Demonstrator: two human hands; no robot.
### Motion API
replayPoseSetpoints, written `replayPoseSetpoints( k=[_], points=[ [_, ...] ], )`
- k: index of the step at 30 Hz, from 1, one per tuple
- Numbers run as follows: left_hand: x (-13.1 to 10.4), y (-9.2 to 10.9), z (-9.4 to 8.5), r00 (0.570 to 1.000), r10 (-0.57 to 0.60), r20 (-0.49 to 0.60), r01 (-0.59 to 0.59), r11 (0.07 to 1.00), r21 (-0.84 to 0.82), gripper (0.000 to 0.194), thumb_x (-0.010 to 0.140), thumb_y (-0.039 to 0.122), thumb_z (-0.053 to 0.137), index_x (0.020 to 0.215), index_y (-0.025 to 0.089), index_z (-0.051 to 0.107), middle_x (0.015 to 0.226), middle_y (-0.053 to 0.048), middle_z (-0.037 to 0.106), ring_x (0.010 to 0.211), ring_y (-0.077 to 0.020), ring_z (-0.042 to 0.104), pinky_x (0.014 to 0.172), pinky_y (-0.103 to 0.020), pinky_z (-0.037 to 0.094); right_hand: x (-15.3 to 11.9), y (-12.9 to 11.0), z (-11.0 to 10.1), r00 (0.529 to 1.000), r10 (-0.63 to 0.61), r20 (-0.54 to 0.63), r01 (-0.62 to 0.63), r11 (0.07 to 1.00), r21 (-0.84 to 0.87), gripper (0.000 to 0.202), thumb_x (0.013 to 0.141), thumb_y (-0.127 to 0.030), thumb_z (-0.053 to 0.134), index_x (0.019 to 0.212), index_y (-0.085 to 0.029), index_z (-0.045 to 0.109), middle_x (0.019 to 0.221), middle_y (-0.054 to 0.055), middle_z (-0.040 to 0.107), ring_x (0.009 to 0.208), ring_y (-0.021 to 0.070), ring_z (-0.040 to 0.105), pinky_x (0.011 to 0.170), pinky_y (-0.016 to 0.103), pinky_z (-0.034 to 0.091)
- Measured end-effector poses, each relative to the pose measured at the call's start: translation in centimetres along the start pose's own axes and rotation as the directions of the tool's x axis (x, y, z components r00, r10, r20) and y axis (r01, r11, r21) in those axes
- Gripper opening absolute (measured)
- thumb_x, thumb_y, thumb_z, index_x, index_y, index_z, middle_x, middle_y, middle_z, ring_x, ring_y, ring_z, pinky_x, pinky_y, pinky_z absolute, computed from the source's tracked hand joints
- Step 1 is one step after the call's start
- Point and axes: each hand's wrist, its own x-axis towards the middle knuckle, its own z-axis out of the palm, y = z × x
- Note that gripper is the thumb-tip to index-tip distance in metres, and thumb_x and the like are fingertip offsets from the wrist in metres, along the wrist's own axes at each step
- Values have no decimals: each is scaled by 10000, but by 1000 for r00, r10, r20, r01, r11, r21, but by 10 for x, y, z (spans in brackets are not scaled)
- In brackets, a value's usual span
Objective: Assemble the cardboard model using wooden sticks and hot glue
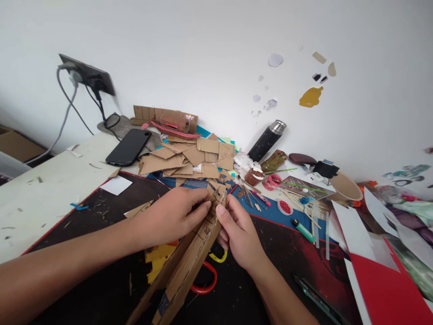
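Observation:
A long folded piece of brown cardboard (192, 264) slants from the bottom of the view up to my hands. My right hand (241, 232) is closed around its far end, with the thumb pressed on the top edge. My left hand (176, 212) pinches at the same end, thumb and index finger together on the cardboard's other side. A small dark sliver shows by the left fingertips, too small to name. Beneath the cardboard lie scissors with a red handle (210, 289), a yellow loop (221, 257) and orange-yellow paper (157, 262).
Cardboard scraps (192, 155) pile up behind my hands, below a small model boat (176, 128). A phone (128, 146) lies at left. On the right are a black flask (267, 140), paint jars (253, 176), a green cutter (303, 231) and red card (382, 282).

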Motion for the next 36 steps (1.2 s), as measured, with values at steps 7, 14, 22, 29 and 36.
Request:
replayPoseSetpoints(
  k=[7,14,22,29,36],
  points=[
    [1,2,0,1000,-6,4,6,1000,-5,320,1069,335,433,765,240,461,630,52,490,563,-139,461,590,-292,329,0,0,0,1000,-7,2,7,1000,10,467,1005,-674,712,942,-265,496,605,-122,372,415,70,295,372,184,308],
    [-1,3,-1,1000,-7,2,7,1000,-9,317,1066,338,435,764,241,447,630,55,475,568,-139,451,589,-289,321,0,-1,1,1000,-15,9,14,1000,18,454,1015,-656,712,946,-260,502,602,-126,369,413,64,296,373,174,308],
    [1,2,0,1000,-16,6,16,1000,-11,313,1061,337,430,763,241,439,629,59,460,572,-141,432,594,-293,314,2,1,-1,999,-30,22,29,999,33,446,1023,-643,711,959,-254,502,609,-129,380,412,57,293,369,163,320],
    [1,2,-1,1000,-25,12,26,999,-21,322,1064,352,422,762,242,442,634,53,478,576,-146,449,603,-299,321,1,3,-2,999,-29,26,28,999,35,433,1032,-634,700,960,-256,502,585,-136,375,402,58,282,365,161,306],
    [1,4,-1,998,-54,35,54,999,-1,320,1062,376,404,772,249,450,648,37,500,594,-167,485,616,-314,330,1,3,-1,999,-23,28,22,999,29,419,1038,-615,686,951,-258,485,590,-143,376,404,55,282,366,151,317]
  ],
)
